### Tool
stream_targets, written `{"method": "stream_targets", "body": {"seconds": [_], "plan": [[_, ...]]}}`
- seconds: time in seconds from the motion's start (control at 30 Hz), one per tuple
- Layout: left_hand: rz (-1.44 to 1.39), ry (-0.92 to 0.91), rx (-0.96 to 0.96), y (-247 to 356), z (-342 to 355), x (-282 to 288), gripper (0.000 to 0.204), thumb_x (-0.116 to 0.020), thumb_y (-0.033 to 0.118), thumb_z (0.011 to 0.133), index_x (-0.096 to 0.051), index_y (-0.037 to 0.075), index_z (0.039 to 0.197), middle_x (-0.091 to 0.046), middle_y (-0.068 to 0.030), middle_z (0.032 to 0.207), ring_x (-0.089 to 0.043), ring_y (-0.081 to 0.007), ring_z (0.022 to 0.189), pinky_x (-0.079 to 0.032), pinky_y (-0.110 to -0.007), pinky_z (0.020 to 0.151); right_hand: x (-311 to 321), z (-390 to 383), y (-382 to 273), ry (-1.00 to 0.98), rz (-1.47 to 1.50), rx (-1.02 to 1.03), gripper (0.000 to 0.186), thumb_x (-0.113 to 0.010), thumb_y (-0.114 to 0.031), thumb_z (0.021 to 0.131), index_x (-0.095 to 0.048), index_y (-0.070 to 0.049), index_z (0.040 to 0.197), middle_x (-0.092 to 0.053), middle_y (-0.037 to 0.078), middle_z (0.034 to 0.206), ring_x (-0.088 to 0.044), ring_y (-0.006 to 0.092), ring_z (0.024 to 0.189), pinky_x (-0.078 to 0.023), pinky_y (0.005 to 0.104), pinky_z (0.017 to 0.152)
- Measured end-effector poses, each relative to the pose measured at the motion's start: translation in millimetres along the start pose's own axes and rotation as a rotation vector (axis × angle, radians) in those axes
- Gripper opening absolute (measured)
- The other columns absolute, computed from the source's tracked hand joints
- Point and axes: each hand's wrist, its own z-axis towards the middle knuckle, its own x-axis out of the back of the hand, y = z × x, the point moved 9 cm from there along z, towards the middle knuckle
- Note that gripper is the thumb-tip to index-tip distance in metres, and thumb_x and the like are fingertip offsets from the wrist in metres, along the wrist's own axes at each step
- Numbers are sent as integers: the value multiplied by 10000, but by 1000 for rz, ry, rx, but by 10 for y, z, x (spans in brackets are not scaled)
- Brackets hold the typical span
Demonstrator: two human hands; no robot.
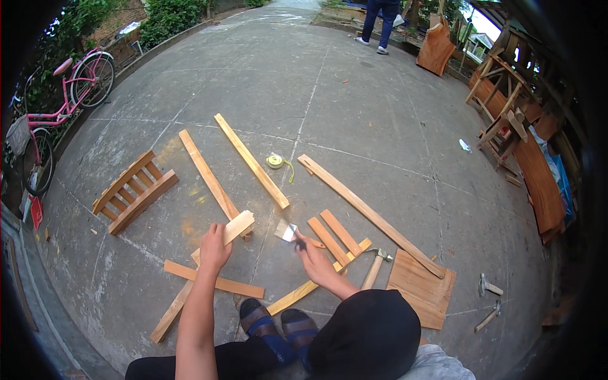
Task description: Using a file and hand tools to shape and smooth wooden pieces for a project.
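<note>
My left hand point(216, 247) is closed round a short pale wooden slat point(239, 227), which it holds up at a slant. My right hand point(315, 259) grips a flat paintbrush point(289, 232) with a shiny metal band; its bristles point left toward the slat, a gap apart from it. Beneath the left hand, a long wooden post point(171, 313) and a curved brown slat point(215, 280) cross on the concrete. Close to the right hand lie two short brown slats point(327, 241), a curved yellowish rail point(296, 296) and a hammer point(376, 266).
A slatted wooden frame point(135, 192) lies at left. Long posts point(252, 161) and a tape measure point(274, 161) are ahead. A wooden panel point(437, 278) and two hammers point(488, 286) lie at right. Farther off are a pink bicycle point(63, 114), stacked timber point(538, 180) and a standing person point(379, 22).
</note>
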Motion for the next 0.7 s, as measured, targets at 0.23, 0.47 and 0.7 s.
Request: {"method": "stream_targets", "body": {"seconds": [0.23,0.47,0.7], "plan": [[39,-18,-23,-114,18,-26,487,-750,114,833,-566,59,1281,-589,-193,1213,-636,-433,1094,-529,-517,936,-44,-19,166,-254,-233,-63,339,-540,-285,1051,-574,-1,1232,-693,286,1023,-678,477,991,-504,524,819],[55,-50,188,-221,157,-465,737,-739,190,873,-374,18,1490,-535,-261,1294,-678,-470,1031,-581,-534,871,301,-116,92,-164,-187,-145,279,-552,-247,1071,-635,-15,1202,-682,169,921,-670,271,860,-504,380,783],[117,-94,422,-482,533,-822,1002,-763,536,862,-295,-8,1562,-654,-266,1195,-727,-418,1012,-608,-501,868,395,-450,611,-162,-191,-246,259,-547,-235,1083,-620,-2,1169,-679,179,934,-675,291,872,-509,387,798]]}}
